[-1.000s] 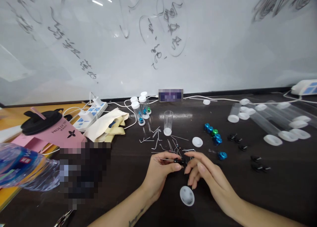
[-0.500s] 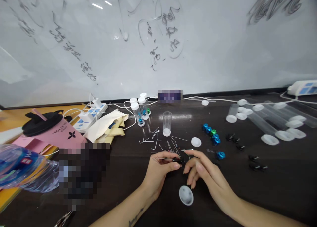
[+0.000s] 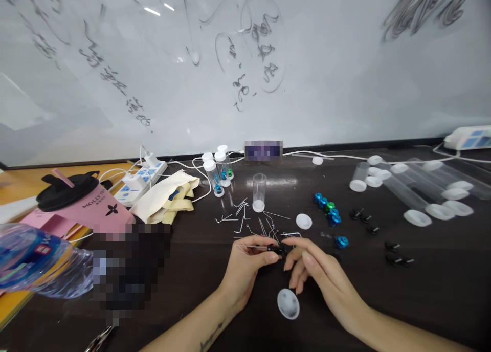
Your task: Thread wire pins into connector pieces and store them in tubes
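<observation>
Fingers (image 3: 265, 260) of the left hand (image 3: 242, 266) clamp a small black part (image 3: 276, 249) beside a thin rod (image 3: 253, 246) over the table (image 3: 253, 336), while the right hand (image 3: 320, 267), its fingers curled and apart, is right by that part, contact unclear, near a white cap (image 3: 288, 304).

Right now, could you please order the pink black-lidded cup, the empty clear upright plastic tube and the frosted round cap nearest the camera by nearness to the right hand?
1. Frosted round cap: just below-left of the right hand
2. Clear upright tube: farther back, leftward
3. Pink cup: far left
</observation>
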`<state>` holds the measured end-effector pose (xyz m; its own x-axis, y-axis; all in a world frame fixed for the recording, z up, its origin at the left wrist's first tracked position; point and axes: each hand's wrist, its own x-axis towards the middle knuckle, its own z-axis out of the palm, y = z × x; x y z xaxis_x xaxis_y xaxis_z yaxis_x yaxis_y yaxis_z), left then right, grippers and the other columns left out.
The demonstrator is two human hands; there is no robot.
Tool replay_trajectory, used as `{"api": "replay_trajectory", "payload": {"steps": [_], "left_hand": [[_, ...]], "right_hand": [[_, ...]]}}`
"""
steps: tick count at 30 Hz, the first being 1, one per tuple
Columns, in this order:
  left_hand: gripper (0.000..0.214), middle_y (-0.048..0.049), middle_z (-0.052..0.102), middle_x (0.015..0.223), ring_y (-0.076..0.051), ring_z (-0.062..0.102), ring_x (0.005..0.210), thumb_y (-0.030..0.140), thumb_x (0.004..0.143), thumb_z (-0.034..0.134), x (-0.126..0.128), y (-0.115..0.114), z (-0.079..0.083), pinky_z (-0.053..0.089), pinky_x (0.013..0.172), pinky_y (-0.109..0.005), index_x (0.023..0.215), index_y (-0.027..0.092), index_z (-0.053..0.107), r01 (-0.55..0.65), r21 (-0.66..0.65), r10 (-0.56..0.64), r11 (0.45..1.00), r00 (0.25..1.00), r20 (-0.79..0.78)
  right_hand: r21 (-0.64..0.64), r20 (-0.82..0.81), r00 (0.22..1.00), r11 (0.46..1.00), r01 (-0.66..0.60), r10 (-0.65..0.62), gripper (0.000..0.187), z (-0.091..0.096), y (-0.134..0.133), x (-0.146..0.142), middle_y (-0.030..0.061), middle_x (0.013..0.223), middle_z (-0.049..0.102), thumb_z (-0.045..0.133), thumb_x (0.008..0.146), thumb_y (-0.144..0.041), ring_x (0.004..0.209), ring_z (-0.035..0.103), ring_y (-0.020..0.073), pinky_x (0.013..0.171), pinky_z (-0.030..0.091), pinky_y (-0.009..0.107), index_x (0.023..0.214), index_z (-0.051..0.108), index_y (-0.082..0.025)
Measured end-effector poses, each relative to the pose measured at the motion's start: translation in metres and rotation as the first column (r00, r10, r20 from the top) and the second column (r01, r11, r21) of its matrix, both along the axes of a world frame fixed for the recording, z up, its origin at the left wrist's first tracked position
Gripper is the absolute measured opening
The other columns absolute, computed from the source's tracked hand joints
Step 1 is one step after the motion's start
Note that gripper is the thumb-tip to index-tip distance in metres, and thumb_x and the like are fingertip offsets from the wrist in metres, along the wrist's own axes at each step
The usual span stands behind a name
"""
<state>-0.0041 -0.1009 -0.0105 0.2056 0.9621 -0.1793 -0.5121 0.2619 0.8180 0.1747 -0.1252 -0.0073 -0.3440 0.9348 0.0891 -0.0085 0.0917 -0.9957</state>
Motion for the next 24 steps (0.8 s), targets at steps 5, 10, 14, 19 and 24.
{"api": "replay_trajectory", "payload": {"steps": [5,10,14,19,24], "left_hand": [[0.024,-0.0049,0.076,0.081,-0.015,0.068,0.074,0.008,0.056,0.085,-0.0004,0.0,0.0013,0.054,0.078,-0.027,0.078,0.015,0.077,0.005,0.009,-0.005,1.0,1.0,-0.001],[0.026,-0.005,0.076,0.082,-0.014,0.067,0.073,0.009,0.054,0.086,-0.0005,0.0008,0.0015,0.054,0.076,-0.028,0.078,0.015,0.077,-0.011,-0.004,0.011,1.0,1.0,-0.007],[0.025,-0.0053,0.076,0.08,-0.015,0.067,0.073,0.009,0.054,0.086,-0.0004,0.0014,0.0013,0.053,0.076,-0.027,0.077,0.015,0.077,0.003,-0.003,-0.003,1.0,1.0,0.002],[0.026,-0.0045,0.075,0.08,-0.015,0.067,0.073,0.009,0.055,0.086,-0.0003,0.0016,0.0003,0.053,0.076,-0.027,0.078,0.016,0.077,0.001,0.007,-0.001,1.0,1.0,0.004],[0.025,-0.0046,0.075,0.08,-0.015,0.067,0.074,0.007,0.056,0.085,-0.0013,0.0012,0.0011,0.052,0.078,-0.028,0.078,0.015,0.077,0.009,0.001,-0.009,1.0,1.0,0.004]], "right_hand": [[-0.003,0.002,1.0,1.0,-0.008,0.008,0.034,0.0005,0.0008,-0.0003,0.0052,0.092,0.063,0.032,0.103,-0.039,0.067,0.067,0.0148,0.06,0.056,0.03,0.127,0.049,-0.021],[-0.008,-0.007,1.0,1.0,0.003,-0.003,0.035,0.001,-0.0012,0.0002,0.0049,0.092,0.063,0.032,0.103,-0.039,0.066,0.067,0.0151,0.059,0.056,0.031,0.131,0.044,-0.023],[-0.011,0.017,1.0,1.0,-0.006,0.006,0.032,-0.0012,-0.0006,0.0008,0.0043,0.091,0.062,0.032,0.103,-0.038,0.066,0.066,0.0145,0.061,0.056,0.031,0.126,0.049,-0.023],[-0.027,-0.004,1.0,1.0,-0.009,0.009,0.033,-0.0023,-0.0009,0.0012,0.0038,0.092,0.062,0.03,0.104,-0.038,0.067,0.066,0.0149,0.061,0.056,0.031,0.13,0.045,-0.025],[-0.024,0.015,1.0,1.0,-0.013,0.013,0.03,-0.0009,-0.0015,0.0008,0.0032,0.091,0.062,0.032,0.104,-0.038,0.067,0.066,0.0142,0.061,0.056,0.03,0.126,0.047,-0.025]]}}
